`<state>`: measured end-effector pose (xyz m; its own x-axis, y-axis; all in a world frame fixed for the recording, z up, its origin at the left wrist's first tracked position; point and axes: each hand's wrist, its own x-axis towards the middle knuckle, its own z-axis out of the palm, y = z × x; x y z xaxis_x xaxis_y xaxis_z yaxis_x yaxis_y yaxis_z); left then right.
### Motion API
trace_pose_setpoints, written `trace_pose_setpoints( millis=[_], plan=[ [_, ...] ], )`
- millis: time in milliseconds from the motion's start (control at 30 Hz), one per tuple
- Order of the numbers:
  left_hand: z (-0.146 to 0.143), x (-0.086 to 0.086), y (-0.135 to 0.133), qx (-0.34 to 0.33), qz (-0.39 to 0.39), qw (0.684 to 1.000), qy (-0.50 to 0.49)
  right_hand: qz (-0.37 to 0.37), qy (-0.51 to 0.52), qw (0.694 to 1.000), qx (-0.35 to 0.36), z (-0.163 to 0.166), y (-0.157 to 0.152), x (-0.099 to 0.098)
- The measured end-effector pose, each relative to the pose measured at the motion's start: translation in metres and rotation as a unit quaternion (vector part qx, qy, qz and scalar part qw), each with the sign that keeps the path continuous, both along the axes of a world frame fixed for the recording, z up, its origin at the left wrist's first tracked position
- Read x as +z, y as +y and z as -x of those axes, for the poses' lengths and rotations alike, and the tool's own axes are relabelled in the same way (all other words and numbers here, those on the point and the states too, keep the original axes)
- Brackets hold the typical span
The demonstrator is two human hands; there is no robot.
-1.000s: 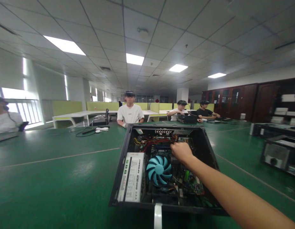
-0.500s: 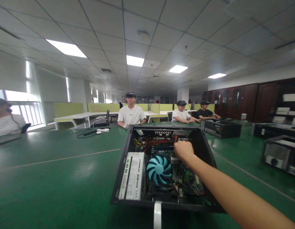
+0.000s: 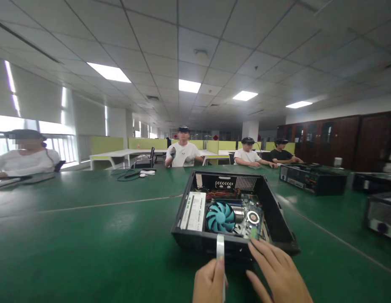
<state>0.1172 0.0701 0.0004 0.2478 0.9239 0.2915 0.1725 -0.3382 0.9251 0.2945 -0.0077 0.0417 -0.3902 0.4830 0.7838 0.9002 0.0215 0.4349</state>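
An open computer case (image 3: 233,210) is set on the green tabletop (image 3: 88,244), with a blue cooling fan (image 3: 220,216) and a white-labelled power supply (image 3: 193,205) seen inside. A white strip (image 3: 220,248) at its near wall is pinched in the closed grip of the left hand (image 3: 210,284). The right hand (image 3: 277,273) is laid with fingers spread against the near edge, nothing held, and a second case (image 3: 312,179) is seen far right.

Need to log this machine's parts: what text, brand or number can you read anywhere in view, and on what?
Nothing reads clearly.
Power supply label in the open computer case: printed lines, too small and blurred.
Person's white shirt: small dark logo, unreadable.
White strip by the left hand and right hand: no text visible.
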Motion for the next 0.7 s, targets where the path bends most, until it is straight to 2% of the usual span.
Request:
trace_pose_setpoints(
  millis=[100,200,333,467,567,633,700],
  plan=[
    [-0.018,0.011,0.025,0.017,-0.028,0.999,-0.001,0.021,0.027,0.999,-0.035,-0.008,0.028,-0.010],
    [-0.033,0.020,0.045,0.031,-0.047,0.998,-0.001,0.055,0.073,0.994,-0.065,-0.012,0.055,-0.010],
    [-0.040,0.028,0.062,0.023,-0.044,0.998,-0.044,0.065,0.110,0.989,-0.075,-0.010,0.076,-0.016],
    [-0.034,0.059,0.063,0.054,-0.048,0.989,-0.132,0.000,0.117,0.990,-0.078,0.007,0.089,-0.042],
    [-0.019,0.080,0.050,0.028,-0.069,0.986,-0.149,-0.056,0.130,0.988,-0.068,0.017,0.108,-0.073],
    [-0.002,0.075,0.038,0.009,-0.074,0.989,-0.126,-0.089,0.140,0.984,-0.069,0.017,0.126,-0.095],
    [0.020,0.057,0.027,0.030,-0.068,0.994,-0.085,-0.110,0.146,0.980,-0.073,0.010,0.148,-0.108]
  ],
)
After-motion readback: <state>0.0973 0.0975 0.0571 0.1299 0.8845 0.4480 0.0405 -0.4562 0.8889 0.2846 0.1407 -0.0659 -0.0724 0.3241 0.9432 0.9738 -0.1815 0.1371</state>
